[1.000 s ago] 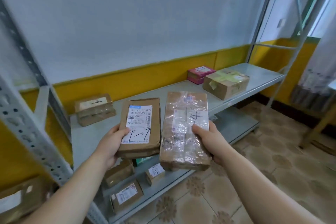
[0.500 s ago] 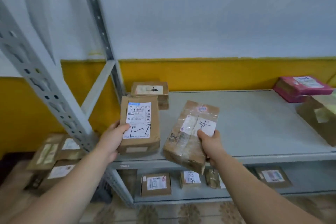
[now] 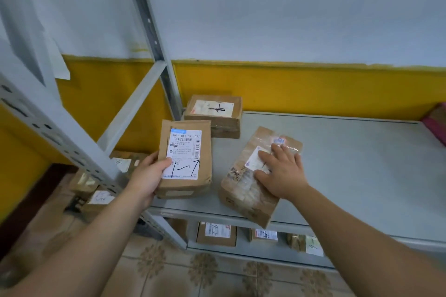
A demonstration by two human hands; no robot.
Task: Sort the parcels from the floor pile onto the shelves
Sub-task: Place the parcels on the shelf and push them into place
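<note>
- Now the right hand lies flat on the long brown parcel wrapped in clear tape. Its fingers are straight and a little spread, and it presses the parcel down on the grey metal shelf without pinching anything.
- This parcel lies slanted, with its far end pointing to about one o'clock, and its near corner hangs over the front edge of the shelf. I think the palm is on top to push it deeper, so that it does not tip off.
- The left hand grips the flat brown cardboard parcel with a white printed label at its seven o'clock corner. The thumb is on the label and the other fingers are hidden underneath. The label faces up, probably so that the handwritten number can be read. I cannot tell if this parcel touches the shelf.
- At twelve o'clock from it, a small brown box with a white label sits in the back corner of the shelf. The taped parcel lies apart at three o'clock.
- At nine o'clock, on the floor, more brown parcels wait for sorting.
</note>
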